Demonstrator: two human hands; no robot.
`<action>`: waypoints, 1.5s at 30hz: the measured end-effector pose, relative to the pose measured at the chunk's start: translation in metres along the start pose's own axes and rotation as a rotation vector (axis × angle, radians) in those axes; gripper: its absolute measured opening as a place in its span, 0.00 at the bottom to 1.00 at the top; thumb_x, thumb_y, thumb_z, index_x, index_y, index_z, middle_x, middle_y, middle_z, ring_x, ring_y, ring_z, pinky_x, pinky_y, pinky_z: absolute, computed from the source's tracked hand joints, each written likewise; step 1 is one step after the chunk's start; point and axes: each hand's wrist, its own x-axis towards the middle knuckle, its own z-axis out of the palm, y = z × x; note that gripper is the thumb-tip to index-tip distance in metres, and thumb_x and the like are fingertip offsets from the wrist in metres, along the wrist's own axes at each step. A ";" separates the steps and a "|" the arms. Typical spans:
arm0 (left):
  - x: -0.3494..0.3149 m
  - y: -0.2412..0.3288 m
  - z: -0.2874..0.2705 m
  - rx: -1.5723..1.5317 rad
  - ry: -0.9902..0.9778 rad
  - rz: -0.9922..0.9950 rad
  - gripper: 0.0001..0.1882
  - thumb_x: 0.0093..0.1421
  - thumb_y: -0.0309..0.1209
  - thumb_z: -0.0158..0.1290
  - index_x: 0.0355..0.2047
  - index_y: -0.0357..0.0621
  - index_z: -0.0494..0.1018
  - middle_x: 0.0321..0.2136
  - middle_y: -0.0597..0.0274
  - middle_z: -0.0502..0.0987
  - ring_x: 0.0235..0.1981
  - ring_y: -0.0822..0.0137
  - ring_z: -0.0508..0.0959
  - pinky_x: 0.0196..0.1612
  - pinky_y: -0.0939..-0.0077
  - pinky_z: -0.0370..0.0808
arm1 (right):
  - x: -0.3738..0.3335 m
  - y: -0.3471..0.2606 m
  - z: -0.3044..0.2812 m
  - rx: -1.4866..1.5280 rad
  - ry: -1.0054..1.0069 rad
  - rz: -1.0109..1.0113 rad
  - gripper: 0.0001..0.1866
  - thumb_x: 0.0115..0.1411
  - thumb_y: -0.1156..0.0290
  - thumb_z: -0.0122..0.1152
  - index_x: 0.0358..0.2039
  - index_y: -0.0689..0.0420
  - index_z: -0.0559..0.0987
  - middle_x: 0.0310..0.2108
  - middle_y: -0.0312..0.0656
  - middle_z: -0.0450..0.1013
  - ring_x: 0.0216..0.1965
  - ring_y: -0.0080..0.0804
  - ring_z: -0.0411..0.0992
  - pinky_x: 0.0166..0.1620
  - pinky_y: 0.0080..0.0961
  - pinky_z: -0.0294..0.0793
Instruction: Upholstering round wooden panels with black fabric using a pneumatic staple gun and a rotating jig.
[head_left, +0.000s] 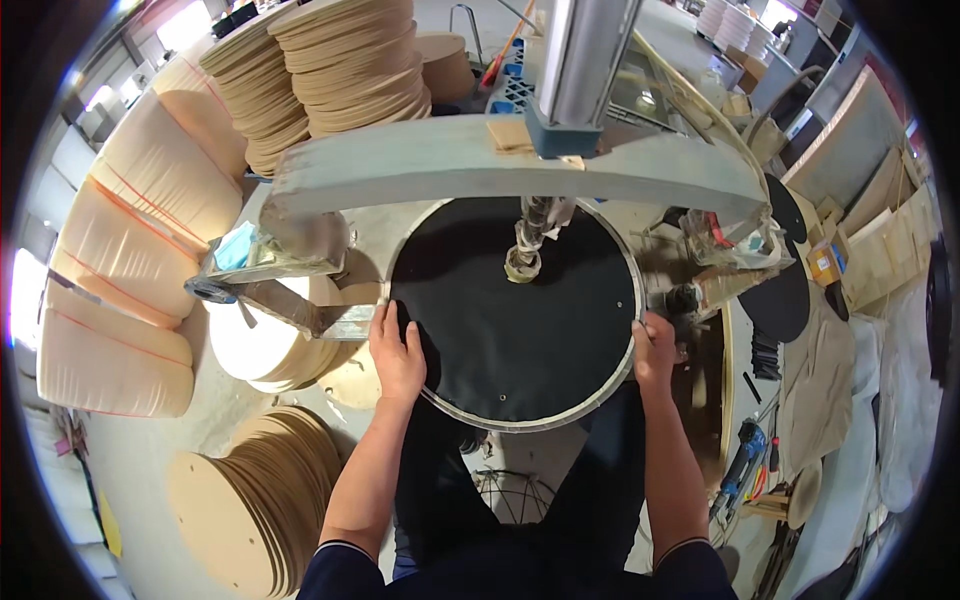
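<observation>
A large round panel with black fabric-like covering point(500, 340) and a pale metal rim lies level in front of me, above my knees. My left hand point(398, 355) rests on its left edge, fingers stretched forward along the rim and thumb over the black surface. At the right edge, my right hand point(655, 350) has its fingers curled round the rim. Over the panel's far half hangs a wrapped vertical rod point(525, 245) with a taped round end. Two small ring-like spots show on the black surface, near the front and the right edge.
A grey curved beam point(420, 160) with a metal column point(585, 70) spans beyond the panel; metal side arms point(320, 315) flank it. Stacks of round boards point(350, 65) and leaning discs point(235, 520) stand left, beside wrapped bundles point(110, 350). A blue power tool point(740, 460) lies right.
</observation>
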 end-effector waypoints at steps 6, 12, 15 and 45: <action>0.021 -0.013 0.010 0.175 -0.114 0.153 0.31 0.73 0.40 0.53 0.68 0.31 0.65 0.68 0.34 0.67 0.70 0.35 0.64 0.73 0.48 0.61 | 0.030 -0.009 0.037 -0.313 0.085 -0.235 0.22 0.71 0.62 0.62 0.60 0.63 0.78 0.60 0.58 0.74 0.63 0.60 0.70 0.66 0.46 0.68; 0.022 -0.013 0.014 0.259 -0.164 0.153 0.32 0.75 0.42 0.49 0.71 0.32 0.62 0.70 0.36 0.64 0.72 0.34 0.61 0.74 0.48 0.57 | 0.028 -0.020 0.043 -0.166 -0.030 0.001 0.27 0.77 0.61 0.49 0.70 0.61 0.66 0.71 0.55 0.62 0.71 0.57 0.61 0.70 0.44 0.63; 0.024 -0.003 0.024 0.293 -0.145 0.183 0.31 0.74 0.41 0.50 0.70 0.32 0.64 0.69 0.36 0.66 0.72 0.34 0.61 0.74 0.48 0.58 | 0.031 -0.013 0.030 -0.147 0.032 -0.059 0.26 0.76 0.64 0.50 0.70 0.61 0.67 0.70 0.57 0.63 0.70 0.57 0.62 0.71 0.43 0.63; 0.024 -0.041 0.010 0.303 -0.270 0.046 0.31 0.78 0.42 0.44 0.76 0.39 0.57 0.76 0.43 0.56 0.76 0.45 0.56 0.76 0.54 0.53 | 0.188 0.180 -0.225 -1.050 0.182 0.132 0.29 0.68 0.56 0.60 0.65 0.57 0.74 0.67 0.49 0.70 0.68 0.48 0.66 0.72 0.50 0.60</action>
